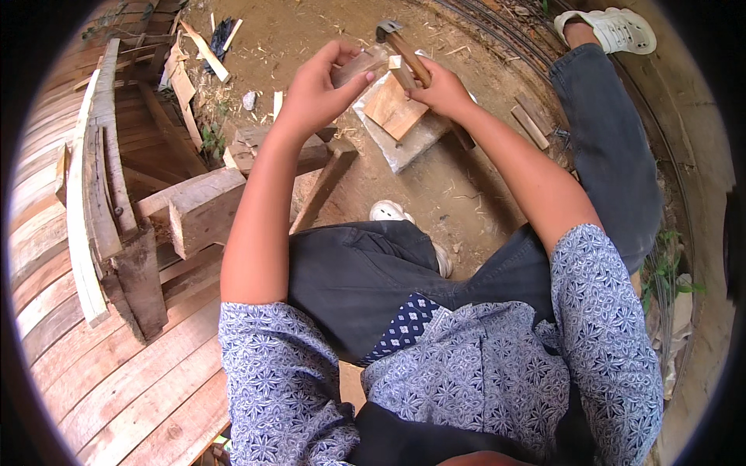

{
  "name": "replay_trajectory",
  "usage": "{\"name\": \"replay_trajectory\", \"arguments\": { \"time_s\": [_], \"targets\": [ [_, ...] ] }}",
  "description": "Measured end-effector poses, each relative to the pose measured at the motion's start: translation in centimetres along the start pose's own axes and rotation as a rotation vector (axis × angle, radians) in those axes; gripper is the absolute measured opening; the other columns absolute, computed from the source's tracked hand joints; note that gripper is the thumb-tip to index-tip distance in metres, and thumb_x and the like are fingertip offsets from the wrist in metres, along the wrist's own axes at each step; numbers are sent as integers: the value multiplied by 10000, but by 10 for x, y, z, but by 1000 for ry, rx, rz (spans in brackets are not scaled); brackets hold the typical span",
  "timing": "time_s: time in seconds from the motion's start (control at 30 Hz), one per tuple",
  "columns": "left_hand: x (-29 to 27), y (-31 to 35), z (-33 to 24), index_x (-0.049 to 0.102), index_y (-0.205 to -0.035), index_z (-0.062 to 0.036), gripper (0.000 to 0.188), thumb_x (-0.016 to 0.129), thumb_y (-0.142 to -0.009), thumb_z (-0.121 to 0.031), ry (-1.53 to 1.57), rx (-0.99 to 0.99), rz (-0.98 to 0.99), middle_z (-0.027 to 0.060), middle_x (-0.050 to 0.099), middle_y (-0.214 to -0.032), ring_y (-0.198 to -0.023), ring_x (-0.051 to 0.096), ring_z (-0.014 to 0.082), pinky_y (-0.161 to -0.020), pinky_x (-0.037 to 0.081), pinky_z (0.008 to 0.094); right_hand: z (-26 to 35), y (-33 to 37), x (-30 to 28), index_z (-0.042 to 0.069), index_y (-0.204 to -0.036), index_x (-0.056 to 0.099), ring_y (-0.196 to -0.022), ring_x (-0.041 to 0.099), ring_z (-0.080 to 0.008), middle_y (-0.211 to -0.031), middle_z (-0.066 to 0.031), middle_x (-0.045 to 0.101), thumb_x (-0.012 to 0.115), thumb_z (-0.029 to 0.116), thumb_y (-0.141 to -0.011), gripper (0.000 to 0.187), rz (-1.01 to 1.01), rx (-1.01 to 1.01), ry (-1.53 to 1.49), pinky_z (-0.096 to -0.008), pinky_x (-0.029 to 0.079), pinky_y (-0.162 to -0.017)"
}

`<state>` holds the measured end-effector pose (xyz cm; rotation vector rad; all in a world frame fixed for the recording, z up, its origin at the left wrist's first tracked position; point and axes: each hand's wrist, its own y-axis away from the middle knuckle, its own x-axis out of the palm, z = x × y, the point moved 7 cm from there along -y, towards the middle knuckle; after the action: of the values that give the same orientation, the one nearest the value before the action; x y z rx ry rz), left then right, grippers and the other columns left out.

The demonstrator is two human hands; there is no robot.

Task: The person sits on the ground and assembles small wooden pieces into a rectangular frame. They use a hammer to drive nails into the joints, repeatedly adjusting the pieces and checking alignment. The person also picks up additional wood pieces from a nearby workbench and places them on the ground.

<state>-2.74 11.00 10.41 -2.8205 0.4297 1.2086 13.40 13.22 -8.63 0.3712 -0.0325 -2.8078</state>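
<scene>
My left hand (315, 92) is closed around a short, flat piece of wood (359, 67) near the top middle. To its right, my right hand (446, 93) grips a hammer (410, 54) by its wooden handle; the dark metal head points up and away from me. A small wooden stick with a pale end (401, 73) sits against the fingers of that same hand, close to the left hand's piece. Below both hands lies a square wooden board (395, 113), resting on a pale grey slab (398, 158) on the ground.
Rough timber blocks (206, 210) and a slatted wooden platform (148, 388) fill the left side. Offcuts (531, 126) lie on the dirt floor (474, 194) to the right. Dark rods (505, 35) run along the far right, and my outstretched leg (606, 132) borders that side.
</scene>
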Motion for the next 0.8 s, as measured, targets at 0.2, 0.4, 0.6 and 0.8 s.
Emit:
{"name": "replay_trajectory", "arguments": {
  "time_s": [0.2, 0.4, 0.6, 0.8],
  "targets": [
    [30, -5, 37, 672, -1239, -97, 460, 779, -861, -336, -145, 50, -12, 131, 717, -977, -756, 648, 209, -715, 529, 334, 6, 3, 4, 131, -1397, 544, -1041, 666, -332, -1128, -181, 692, 750, 191, -740, 692, 55, 33, 67, -398, 516, -896],
    [38, -8, 74, 676, -1248, -79, 547, 804, -840, -420, -123, -139, 30, 157, 719, -988, -790, 653, 200, -729, 528, 321, 4, 3, 6, 133, -1385, 546, -1055, 663, -342, -1127, -186, 690, 746, 181, -730, 687, 56, -3, 79, -410, 520, -896],
    [47, -13, 75, 678, -1191, -33, 494, 797, -861, -382, 64, -140, 78, 59, 682, -915, -775, 595, 113, -685, 481, 266, -5, -4, 12, 150, -1386, 549, -1049, 667, -332, -1122, -171, 697, 741, 175, -733, 681, 91, -20, 99, -408, 522, -900],
    [52, -15, 69, 674, -1173, 5, 509, 800, -862, -377, 29, -201, 92, 49, 679, -917, -776, 583, 107, -695, 475, 259, -6, -3, 14, 144, -1403, 541, -1033, 675, -322, -1115, -168, 702, 735, 184, -740, 692, 129, -4, 73, -401, 527, -903]
  ]
}}
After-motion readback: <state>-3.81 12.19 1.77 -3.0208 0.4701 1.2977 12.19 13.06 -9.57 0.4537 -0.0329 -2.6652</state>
